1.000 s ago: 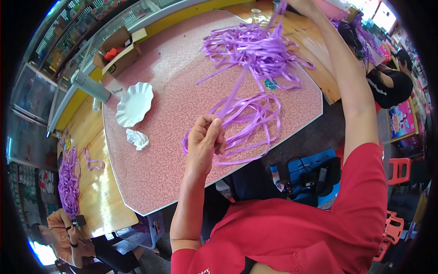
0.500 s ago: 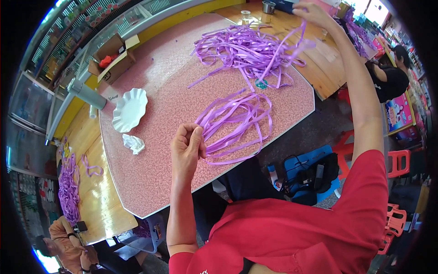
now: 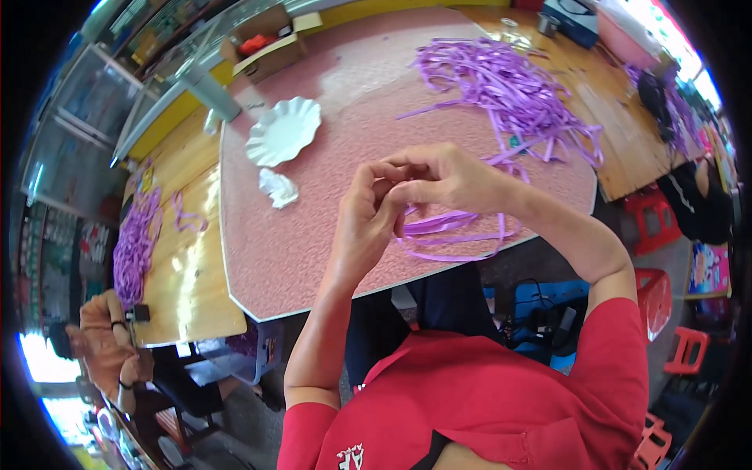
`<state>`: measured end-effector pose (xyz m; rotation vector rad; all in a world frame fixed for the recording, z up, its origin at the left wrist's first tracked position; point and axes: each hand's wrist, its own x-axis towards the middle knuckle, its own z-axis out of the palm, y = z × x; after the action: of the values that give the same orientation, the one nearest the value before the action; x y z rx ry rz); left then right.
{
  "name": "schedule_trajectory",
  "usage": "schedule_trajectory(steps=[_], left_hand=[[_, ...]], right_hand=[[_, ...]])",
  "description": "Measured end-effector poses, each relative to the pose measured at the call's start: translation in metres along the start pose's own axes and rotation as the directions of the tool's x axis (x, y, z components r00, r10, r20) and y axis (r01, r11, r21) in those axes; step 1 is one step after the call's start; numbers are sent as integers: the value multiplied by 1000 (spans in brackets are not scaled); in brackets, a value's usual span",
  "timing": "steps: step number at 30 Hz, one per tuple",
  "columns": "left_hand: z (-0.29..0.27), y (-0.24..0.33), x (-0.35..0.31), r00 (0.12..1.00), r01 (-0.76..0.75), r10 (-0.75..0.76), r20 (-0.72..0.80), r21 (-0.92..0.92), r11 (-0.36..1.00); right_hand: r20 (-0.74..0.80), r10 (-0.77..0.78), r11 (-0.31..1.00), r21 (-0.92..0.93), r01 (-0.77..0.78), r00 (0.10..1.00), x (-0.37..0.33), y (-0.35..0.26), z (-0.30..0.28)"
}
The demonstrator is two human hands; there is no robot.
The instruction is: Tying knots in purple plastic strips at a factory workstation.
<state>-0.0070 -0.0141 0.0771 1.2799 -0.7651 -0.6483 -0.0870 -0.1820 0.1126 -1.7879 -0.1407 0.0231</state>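
Note:
My left hand (image 3: 365, 210) is closed around one end of a looped bundle of purple ribbon (image 3: 454, 225), held above the pink table. Against its fingers, my right hand (image 3: 450, 178) is pinched on the ribbon too, its fingertips partly hidden where both hands meet. The bundle's loops hang to the right, beneath my right wrist, and spread low over the table near its front edge. Farther back on the right lies a large tangled pile of purple ribbon (image 3: 501, 86), with a few strands trailing toward my right forearm.
The pink table (image 3: 282, 258) carries a white scalloped dish (image 3: 285, 131), crumpled tissue (image 3: 278, 188) and a grey-green bottle (image 3: 210, 90). Beyond them stands an open cardboard box (image 3: 274, 59). More purple ribbon (image 3: 138, 247) lies on the left wooden table, where another person (image 3: 110, 337) sits.
My right hand has come down from the far right to meet my left hand. My left hand still holds the bundle. The view has shifted, so the table things appear farther right.

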Motion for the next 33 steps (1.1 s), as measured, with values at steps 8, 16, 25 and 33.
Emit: schedule_trajectory(steps=[8,16,25,33], left_hand=[[-45,4,8,993,73,-83,79,117,990],[-159,-55,84,869,139,478,-125,990,6],[-180,-61,84,914,-38,403,41,999,-16],[-48,-28,22,996,-73,82,-26,241,968]], right_hand=[[-141,-226,948,-258,185,964,26,28,7],[-323,-349,791,-605,92,880,51,61,-11],[-304,-345,785,-612,95,888,39,69,-19],[-269,-503,770,-572,284,821,22,45,-7]])
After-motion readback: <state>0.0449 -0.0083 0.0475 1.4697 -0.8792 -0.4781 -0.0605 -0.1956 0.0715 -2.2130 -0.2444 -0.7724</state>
